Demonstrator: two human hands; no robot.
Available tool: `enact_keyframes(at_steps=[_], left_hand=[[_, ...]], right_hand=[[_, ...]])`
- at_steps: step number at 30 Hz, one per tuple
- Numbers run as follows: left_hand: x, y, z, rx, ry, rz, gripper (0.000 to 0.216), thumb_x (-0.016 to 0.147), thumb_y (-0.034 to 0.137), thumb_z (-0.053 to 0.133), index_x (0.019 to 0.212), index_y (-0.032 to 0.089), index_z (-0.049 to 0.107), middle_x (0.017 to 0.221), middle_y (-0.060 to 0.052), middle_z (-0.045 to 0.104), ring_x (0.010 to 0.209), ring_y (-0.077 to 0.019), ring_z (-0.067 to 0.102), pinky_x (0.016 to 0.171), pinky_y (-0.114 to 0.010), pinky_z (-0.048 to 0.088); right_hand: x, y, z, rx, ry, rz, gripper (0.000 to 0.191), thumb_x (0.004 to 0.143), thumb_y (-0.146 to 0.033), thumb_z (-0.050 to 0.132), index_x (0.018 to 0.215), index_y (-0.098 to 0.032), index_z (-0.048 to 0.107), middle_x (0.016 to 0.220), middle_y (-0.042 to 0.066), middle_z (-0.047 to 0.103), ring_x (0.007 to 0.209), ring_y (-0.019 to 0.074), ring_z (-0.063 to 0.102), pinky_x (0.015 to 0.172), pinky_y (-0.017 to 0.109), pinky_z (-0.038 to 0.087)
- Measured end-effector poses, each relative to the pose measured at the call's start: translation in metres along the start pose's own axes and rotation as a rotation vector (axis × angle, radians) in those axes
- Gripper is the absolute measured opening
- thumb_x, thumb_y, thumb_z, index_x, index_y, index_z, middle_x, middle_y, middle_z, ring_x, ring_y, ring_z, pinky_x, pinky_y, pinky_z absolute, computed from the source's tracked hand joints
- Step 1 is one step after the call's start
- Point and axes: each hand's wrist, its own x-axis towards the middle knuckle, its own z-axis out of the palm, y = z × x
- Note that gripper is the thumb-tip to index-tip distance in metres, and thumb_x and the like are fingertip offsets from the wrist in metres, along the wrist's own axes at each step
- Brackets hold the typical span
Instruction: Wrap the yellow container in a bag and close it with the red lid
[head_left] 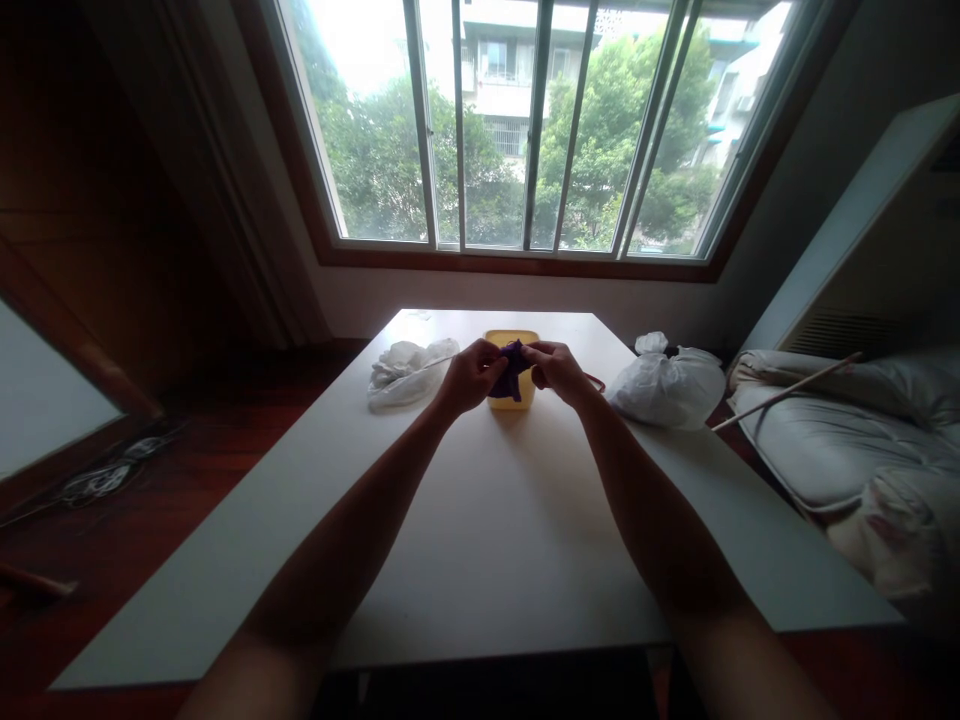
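Both of my hands hold a small dark purple piece of fabric (510, 372) above a yellow plastic container (512, 401) on the white table. My left hand (474, 375) pinches its left side, fingers closed. On the right, my right hand (553, 368) grips the upper right edge between thumb and fingers. A thin pale stick (441, 360) juts out leftward beside my left hand. Just right of my right wrist shows part of a thin reddish curved thing (597, 382); its kind is unclear. The fabric hides part of the container, and its weave is too small to make out.
On the white table (495, 560), a crumpled white plastic bag (409, 375) lies at left and a tied, full white bag (666, 385) stands at right. Beyond the right edge are a wooden stick (787, 391) and folded padded bedding (840, 430). A window (525, 130) is ahead.
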Motion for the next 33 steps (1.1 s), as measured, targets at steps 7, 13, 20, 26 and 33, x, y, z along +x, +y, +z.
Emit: enact_keyframes(at_steps=[7, 13, 20, 26, 33], left_hand=[[-0.002, 0.001, 0.001, -0.102, -0.005, -0.06, 0.047, 0.072, 0.037, 0.083, 0.106, 0.016, 0.059, 0.1, -0.011, 0.075, 0.086, -0.0224, 0.074, 0.074, -0.034, 0.06], [-0.002, -0.002, 0.007, -0.13, 0.09, -0.118, 0.029, 0.072, 0.028, 0.081, 0.091, 0.014, 0.064, 0.084, -0.008, 0.076, 0.075, -0.0199, 0.073, 0.069, -0.03, 0.058], [0.0, 0.004, 0.005, -0.489, 0.001, -0.22, 0.03, 0.075, 0.03, 0.077, 0.092, 0.015, 0.06, 0.066, 0.001, 0.066, 0.058, -0.0122, 0.063, 0.058, -0.024, 0.053], [-0.001, 0.006, 0.002, -0.529, 0.005, -0.32, 0.041, 0.076, 0.046, 0.078, 0.094, 0.013, 0.063, 0.069, 0.0, 0.064, 0.058, -0.0109, 0.061, 0.053, -0.022, 0.051], [-0.004, 0.004, -0.001, -0.402, -0.165, -0.376, 0.057, 0.059, 0.045, 0.091, 0.097, 0.008, 0.07, 0.086, -0.009, 0.073, 0.073, -0.0182, 0.07, 0.067, -0.031, 0.059]], right_hand=[[-0.001, -0.001, 0.0, -0.021, -0.053, 0.025, 0.033, 0.079, -0.032, 0.065, 0.104, -0.012, 0.071, 0.069, 0.006, 0.072, 0.039, 0.009, 0.049, 0.037, 0.022, 0.033], [0.004, 0.005, 0.005, -0.286, 0.007, -0.197, 0.028, 0.074, -0.031, 0.073, 0.095, -0.014, 0.075, 0.085, 0.008, 0.073, 0.065, 0.0148, 0.062, 0.056, 0.026, 0.048], [0.003, 0.005, -0.005, -0.244, -0.028, -0.084, 0.057, 0.069, -0.051, 0.08, 0.111, -0.014, 0.071, 0.094, 0.008, 0.07, 0.071, 0.0146, 0.061, 0.062, 0.027, 0.047], [-0.001, -0.002, -0.005, -0.147, -0.044, 0.019, 0.048, 0.064, -0.054, 0.082, 0.089, -0.013, 0.075, 0.078, 0.005, 0.069, 0.065, 0.0129, 0.055, 0.055, 0.024, 0.04], [0.001, 0.001, -0.006, -0.053, -0.078, -0.025, 0.045, 0.065, -0.054, 0.082, 0.085, -0.016, 0.071, 0.078, 0.003, 0.068, 0.071, 0.0154, 0.062, 0.063, 0.026, 0.048]])
